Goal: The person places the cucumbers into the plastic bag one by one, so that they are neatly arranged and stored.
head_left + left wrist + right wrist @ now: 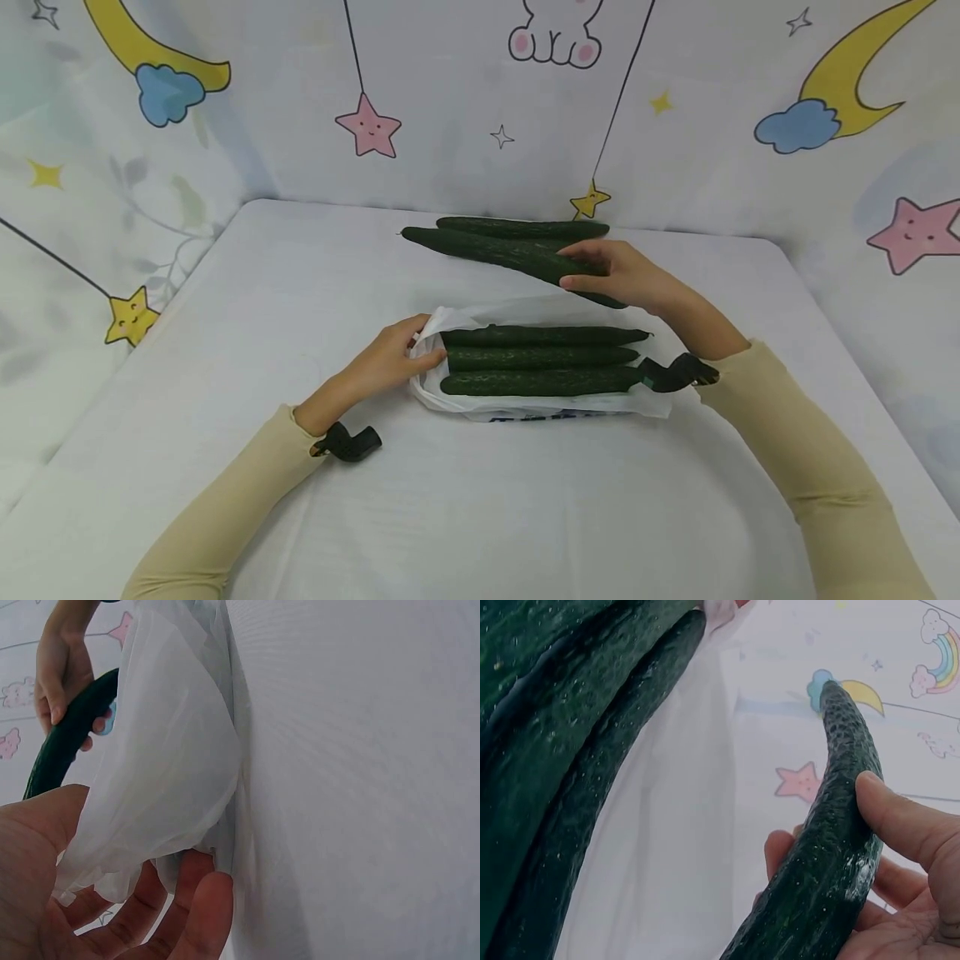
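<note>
In the head view, my right hand (626, 271) grips a long dark green cucumber (491, 248) near its right end. The cucumber lies slanted above the table; the right wrist view shows thumb and fingers round its bumpy skin. My left hand (392, 357) holds the left edge of a white plastic bag (433, 392), with the bag's film between thumb and fingers in the left wrist view. Three cucumbers lie side by side on the bag: a back one (547, 336), a middle one (542, 359) and a front one (540, 383). Their left ends are at the bag's gathered edge.
Another cucumber (517, 227) lies at the table's back edge, behind the held one. A white cloth covers the table (480, 508). A printed curtain (465, 100) with moons and stars hangs behind and at the sides.
</note>
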`<state>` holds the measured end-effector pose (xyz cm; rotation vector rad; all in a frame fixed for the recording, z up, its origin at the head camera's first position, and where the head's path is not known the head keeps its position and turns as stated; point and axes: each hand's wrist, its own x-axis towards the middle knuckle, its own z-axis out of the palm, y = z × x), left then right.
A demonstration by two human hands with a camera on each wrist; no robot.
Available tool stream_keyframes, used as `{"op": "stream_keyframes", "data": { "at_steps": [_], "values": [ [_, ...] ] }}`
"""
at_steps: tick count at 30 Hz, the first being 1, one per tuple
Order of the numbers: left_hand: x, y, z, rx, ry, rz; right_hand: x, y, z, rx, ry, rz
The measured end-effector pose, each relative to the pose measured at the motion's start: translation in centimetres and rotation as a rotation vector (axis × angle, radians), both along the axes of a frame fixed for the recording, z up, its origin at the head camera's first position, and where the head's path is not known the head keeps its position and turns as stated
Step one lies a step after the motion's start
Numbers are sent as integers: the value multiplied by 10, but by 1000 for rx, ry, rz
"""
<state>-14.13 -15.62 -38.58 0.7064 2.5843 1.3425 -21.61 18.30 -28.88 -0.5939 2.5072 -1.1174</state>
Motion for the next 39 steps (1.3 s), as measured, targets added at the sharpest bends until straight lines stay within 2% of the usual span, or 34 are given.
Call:
{"op": "stream_keyframes", "data": {
  "at_steps": [9, 18, 39],
  "values": [
    [0, -1, -1, 1, 0, 8, 11, -1, 2, -22, -15, 45],
    [-1, 1, 2, -8, 7, 0, 23, 4, -5, -11, 4, 76],
    [-3, -1, -1, -20, 27, 10, 40, 31, -29, -30, -21, 15]
  ]
}}
